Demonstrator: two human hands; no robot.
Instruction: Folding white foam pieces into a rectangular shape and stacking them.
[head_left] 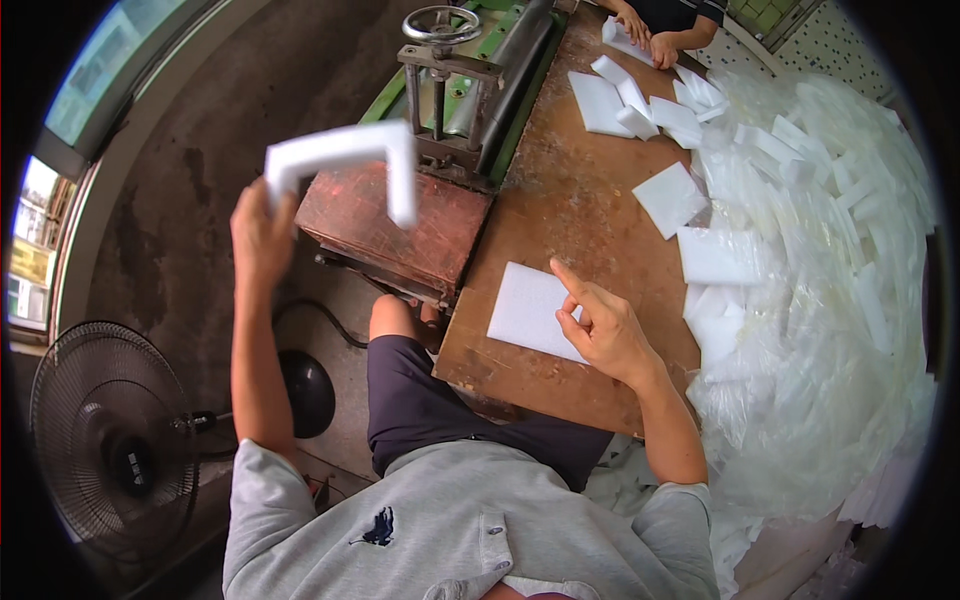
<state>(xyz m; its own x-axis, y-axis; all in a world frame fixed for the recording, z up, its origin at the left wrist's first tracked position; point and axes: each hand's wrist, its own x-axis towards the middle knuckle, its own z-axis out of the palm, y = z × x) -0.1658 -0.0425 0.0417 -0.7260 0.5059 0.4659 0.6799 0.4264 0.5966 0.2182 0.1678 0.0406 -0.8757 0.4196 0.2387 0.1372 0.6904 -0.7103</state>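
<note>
My left hand (264, 232) is raised at the left and closed round one end of a white U-shaped foam piece (335, 145), slightly smeared by motion. The piece hangs in the air above the reddish wooden block of the machine. Over the wooden table, my right hand (612, 330) has its index finger stretched out and its thumb apart, the other fingers curled, with nothing visible in it. Beneath that hand lies a flat white foam sheet (530, 305) near the table's front edge. The hand covers the sheet's right side; I cannot tell whether they touch.
A green machine with a handwheel (441, 25) and rollers stands along the wooden table (545, 190). Several foam pieces (670, 200) lie at right beside a big clear plastic bag (800, 330) of foam. A co-worker's hands (650, 40) hold foam at the far end. A fan (120, 440) stands lower left.
</note>
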